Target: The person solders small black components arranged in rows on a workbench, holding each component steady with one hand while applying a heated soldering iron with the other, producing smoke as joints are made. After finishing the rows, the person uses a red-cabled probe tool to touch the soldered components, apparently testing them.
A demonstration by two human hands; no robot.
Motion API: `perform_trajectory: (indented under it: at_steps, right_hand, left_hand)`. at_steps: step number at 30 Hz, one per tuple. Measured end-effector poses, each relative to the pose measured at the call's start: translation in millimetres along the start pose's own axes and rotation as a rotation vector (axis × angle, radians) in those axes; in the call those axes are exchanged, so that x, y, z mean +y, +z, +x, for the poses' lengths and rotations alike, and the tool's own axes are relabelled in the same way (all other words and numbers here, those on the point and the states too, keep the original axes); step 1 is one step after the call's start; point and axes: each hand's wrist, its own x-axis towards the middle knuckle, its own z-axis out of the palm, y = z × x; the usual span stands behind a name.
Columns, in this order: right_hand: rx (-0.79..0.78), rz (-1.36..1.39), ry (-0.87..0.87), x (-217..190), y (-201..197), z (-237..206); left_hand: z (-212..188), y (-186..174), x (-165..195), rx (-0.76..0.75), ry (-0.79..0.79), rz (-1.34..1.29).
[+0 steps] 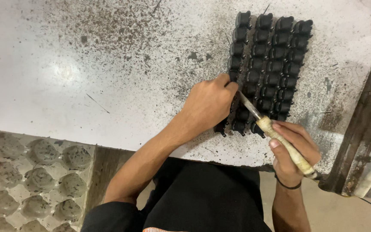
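Left hand [209,105] presses down on the black moulded parts sheet [269,64] near the table edge [220,159]; right hand [295,152] grips a wooden-handled tool [280,139], tip among the parts; dusty egg tray [35,180] below left, bare tabletop leftward

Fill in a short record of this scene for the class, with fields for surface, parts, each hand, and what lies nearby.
surface: pale, speckled worktable
parts: black moulded pieces joined in rows, lying flat
left hand: left hand pressing on the near end of the pieces
right hand: right hand gripping a pale-handled tool, its metal tip at the pieces
nearby: grey dimpled tray at lower left
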Motion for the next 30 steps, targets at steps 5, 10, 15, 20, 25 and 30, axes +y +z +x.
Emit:
perform_trajectory:
  at_steps: [5,10,15,20,25,30]
  right_hand:
    - [0.222,0.495,0.075,8,-16,3]
    - [0.262,0.443,0.088,21,0,-11]
    - [0.266,0.35,0.082,20,16,-10]
    - [0.248,0.302,0.081,15,24,1]
    - [0.207,0.27,0.047,12,29,5]
    - [0.168,0.23,0.021,12,26,8]
  left_hand:
    - [4,-48,24,-0.019,0.041,0.036]
    - [11,-121,55,0.295,0.17,-0.051]
    - [33,-70,28,0.225,0.095,0.106]
    - [11,-13,-14,0.108,-0.007,0.022]
    - [22,-13,-16,0.02,0.021,0.012]
    - [42,-14,-18,-0.064,0.024,0.002]
